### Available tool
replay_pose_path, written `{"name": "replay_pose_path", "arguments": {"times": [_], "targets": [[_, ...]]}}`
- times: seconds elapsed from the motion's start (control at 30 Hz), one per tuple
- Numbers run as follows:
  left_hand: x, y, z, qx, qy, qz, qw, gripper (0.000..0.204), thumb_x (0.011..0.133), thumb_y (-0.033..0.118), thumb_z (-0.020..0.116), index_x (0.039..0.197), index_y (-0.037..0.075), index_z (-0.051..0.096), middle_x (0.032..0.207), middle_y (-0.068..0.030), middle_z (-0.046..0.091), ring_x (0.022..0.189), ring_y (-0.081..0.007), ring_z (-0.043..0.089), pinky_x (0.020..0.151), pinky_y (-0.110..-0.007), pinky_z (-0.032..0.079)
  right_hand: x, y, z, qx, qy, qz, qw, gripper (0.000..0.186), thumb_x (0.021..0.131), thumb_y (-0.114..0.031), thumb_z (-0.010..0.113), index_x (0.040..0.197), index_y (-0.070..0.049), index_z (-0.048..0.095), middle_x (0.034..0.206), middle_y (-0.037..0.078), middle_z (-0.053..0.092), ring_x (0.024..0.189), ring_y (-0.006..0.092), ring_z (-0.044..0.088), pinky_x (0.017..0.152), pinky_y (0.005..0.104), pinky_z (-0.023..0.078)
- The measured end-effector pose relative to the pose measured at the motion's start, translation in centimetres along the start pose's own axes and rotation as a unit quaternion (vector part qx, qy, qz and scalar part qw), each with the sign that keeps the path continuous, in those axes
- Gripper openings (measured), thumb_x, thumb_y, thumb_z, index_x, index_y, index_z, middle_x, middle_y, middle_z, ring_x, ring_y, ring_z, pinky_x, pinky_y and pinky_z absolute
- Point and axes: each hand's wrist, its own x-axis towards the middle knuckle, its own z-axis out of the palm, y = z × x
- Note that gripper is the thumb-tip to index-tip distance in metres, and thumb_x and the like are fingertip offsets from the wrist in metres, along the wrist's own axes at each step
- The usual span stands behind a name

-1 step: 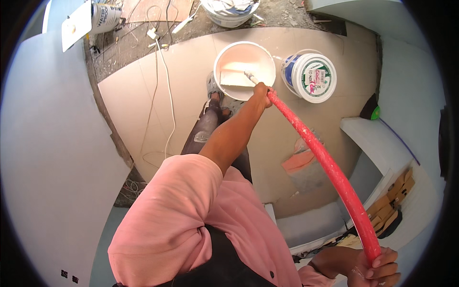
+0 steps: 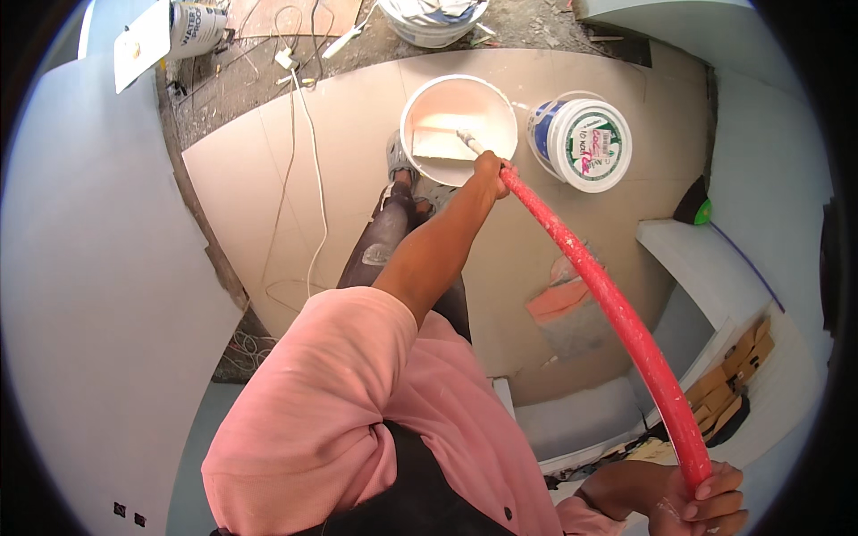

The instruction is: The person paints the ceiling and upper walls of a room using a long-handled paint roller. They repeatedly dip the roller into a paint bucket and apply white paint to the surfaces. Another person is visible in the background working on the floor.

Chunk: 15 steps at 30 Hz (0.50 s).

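A paint roller on a long red pole (image 2: 594,272) runs from the lower right up to a white bucket (image 2: 405,125). Near the pole's far end, my left hand (image 2: 490,174) is closed around it, just short of the roller's frame. My right hand (image 2: 712,506) wraps the near end at the lower right. Inside the bucket, the pale roller head (image 2: 444,160) lies across the near side, with its thin frame bent round to it. Pale paint appears to coat the bucket's inside; how deep it is, I cannot tell.
A lidded white and blue pail (image 2: 593,147) stands right of the bucket. Another bucket (image 2: 431,32) is beyond, on rough ground. A white cable (image 2: 315,188) crosses the tiles at left. A crumpled plastic bag (image 2: 567,308) lies under the pole. Pale walls rise on both sides.
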Motion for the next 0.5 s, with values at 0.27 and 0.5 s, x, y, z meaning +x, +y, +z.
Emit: {"name": "replay_pose_path", "arguments": {"times": [0.27, 0.5], "targets": [[4.0, 1.9, 0.0, -0.039, -0.005, 0.014, 0.999, 0.018, 0.085, 0.012, 0.029, 0.080, -0.001, 0.040, 0.066, -0.0124, 0.042, 0.052, -0.0219, 0.042, 0.047, -0.033, 0.043, 0.3, 5.0, 2.8, -0.011, 0.064, -0.024, 0.998, 0.037, 0.097, -0.046, 0.030, 0.097, -0.012, 0.045, 0.069, -0.003, 0.038, 0.043, 0.0089, 0.041, 0.039, 0.0274, 0.044], [2.6, 1.2, 0.1, -0.047, 0.021, 0.012, 0.999, 0.019, 0.087, 0.014, 0.029, 0.081, 0.000, 0.040, 0.067, -0.0117, 0.043, 0.053, -0.0211, 0.043, 0.054, -0.035, 0.046, 1.0, 5.8, 2.4, -0.042, 0.016, -0.006, 0.999, 0.031, 0.098, -0.040, 0.032, 0.097, -0.013, 0.046, 0.072, -0.002, 0.044, 0.045, 0.0076, 0.044, 0.040, 0.0240, 0.043]]}}
